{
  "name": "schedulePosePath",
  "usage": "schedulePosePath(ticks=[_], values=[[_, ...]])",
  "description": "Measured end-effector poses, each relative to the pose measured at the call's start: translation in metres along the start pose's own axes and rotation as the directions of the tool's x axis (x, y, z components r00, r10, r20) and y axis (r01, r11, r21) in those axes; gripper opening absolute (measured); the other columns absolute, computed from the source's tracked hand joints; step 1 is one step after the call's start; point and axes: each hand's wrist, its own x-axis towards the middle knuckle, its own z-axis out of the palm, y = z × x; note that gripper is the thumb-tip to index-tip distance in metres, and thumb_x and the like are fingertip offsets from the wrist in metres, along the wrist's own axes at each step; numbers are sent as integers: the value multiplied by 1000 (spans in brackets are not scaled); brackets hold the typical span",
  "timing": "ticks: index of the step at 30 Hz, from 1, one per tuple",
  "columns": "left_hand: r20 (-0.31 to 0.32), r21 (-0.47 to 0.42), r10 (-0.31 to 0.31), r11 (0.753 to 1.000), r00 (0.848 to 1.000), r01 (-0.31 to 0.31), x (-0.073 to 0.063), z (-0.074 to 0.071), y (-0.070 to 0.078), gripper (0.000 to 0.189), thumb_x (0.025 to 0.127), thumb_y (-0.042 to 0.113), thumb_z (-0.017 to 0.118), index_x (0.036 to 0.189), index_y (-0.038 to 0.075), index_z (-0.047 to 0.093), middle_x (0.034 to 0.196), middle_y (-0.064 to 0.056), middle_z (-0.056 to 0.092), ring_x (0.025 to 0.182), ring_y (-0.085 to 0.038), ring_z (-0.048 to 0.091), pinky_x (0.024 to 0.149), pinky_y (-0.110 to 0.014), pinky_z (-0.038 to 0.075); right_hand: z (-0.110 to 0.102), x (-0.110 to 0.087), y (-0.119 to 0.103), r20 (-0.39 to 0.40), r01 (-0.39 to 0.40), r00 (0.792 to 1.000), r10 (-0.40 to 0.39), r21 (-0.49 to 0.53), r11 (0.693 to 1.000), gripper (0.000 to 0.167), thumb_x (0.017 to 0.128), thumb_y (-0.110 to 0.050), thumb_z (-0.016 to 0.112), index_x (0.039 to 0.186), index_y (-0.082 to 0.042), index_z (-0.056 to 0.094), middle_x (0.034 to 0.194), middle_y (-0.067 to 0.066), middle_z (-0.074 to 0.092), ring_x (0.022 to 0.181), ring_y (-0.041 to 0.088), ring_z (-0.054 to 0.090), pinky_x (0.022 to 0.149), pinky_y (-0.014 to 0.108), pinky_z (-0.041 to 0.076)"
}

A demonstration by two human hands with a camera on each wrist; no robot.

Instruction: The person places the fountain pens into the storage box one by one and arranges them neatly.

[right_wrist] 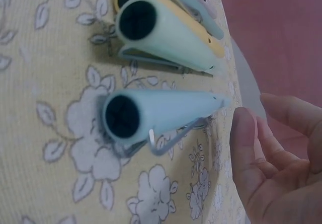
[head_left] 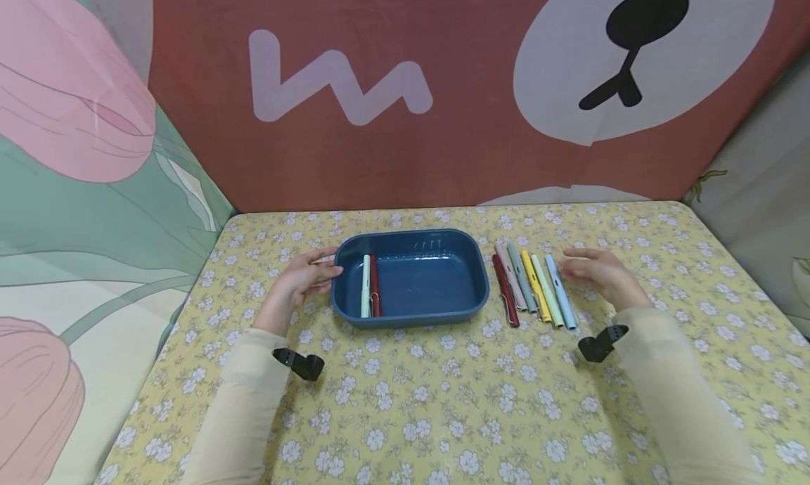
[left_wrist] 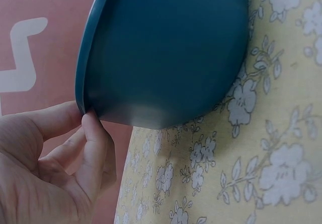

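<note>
With thumb and finger my left hand (head_left: 302, 282) pinches the left rim of a dark blue rectangular tray (head_left: 436, 318); the left wrist view shows the tray (left_wrist: 166, 58) from its outer side. A pale green pen (head_left: 365, 288) and a dark red pen (head_left: 375, 288) lie side by side inside, toward the left end. My right hand (head_left: 598, 274) hovers with relaxed fingers just right of a light blue pen (head_left: 561, 293). In the right wrist view its fingertips are close to the far end of this pen (right_wrist: 166, 113), holding nothing.
Left of the light blue pen lie a light green pen (head_left: 547, 292), a yellow pen (head_left: 536, 288), a grey-blue pen (head_left: 522, 281), a pink pen (head_left: 511, 277) and another dark red pen (head_left: 505, 292). A yellow floral cloth (head_left: 405, 401) covers the table, with a reddish-brown backdrop (head_left: 380, 162) behind.
</note>
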Motion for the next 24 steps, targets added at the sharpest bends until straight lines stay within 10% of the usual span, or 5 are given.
schedulePosePath(ticks=[15, 24], values=[[4, -13, -3, 1000, 1000, 3, 0, 0, 1, 59, 97, 11, 56, 150, 21, 33, 153, -14, 31, 68, 1, 56, 59, -13, 51, 7, 2, 5, -13, -23, 1000, 21, -154, 988, 66, 97, -22, 55, 147, 9, 25, 82, -23, 58, 76, -10, 60, 77, 14, 54], [11, -13, 6, 1000, 1000, -6, 1, -1, -1, 59, 97, 11, 56, 150, 19, 33, 153, -15, 30, 72, 1, 58, 60, -13, 52, 15, 2, 4, -52, -62, 997, 49, -274, 960, 62, 96, -27, 56, 145, 6, 33, 128, 15, 51, 77, -9, 56, 76, 16, 52]])
